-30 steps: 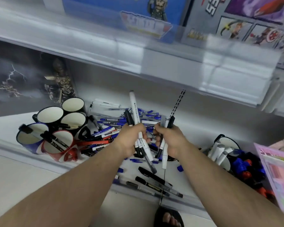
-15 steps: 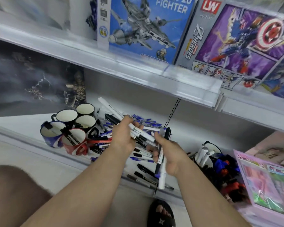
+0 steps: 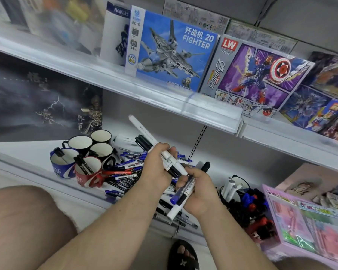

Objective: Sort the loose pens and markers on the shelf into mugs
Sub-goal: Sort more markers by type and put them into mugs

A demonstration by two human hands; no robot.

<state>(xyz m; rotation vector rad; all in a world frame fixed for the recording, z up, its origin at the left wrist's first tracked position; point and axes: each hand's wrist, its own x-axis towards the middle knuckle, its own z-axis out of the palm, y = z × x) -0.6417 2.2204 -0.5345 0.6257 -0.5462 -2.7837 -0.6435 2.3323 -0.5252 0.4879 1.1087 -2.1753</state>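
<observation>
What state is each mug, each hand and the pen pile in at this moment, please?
Left hand: grips a bundle of markers.
Right hand: grips several markers.
Blue mug: upright, holds one pen.
Red mug: upright, holds one pen.
Three black mugs: upright, look empty.
Pen pile: loose on the shelf.

Left hand [image 3: 156, 168] gripping marker bundle [image 3: 144, 137], right hand [image 3: 198, 193] gripping markers [image 3: 183, 193], mugs [image 3: 86, 152] beside pen pile [image 3: 125, 168]

mugs [image 3: 88, 170]: glossy ceramic | markers [image 3: 144, 133]: smooth plastic | shelf [image 3: 27, 152]: smooth white, matt
</observation>
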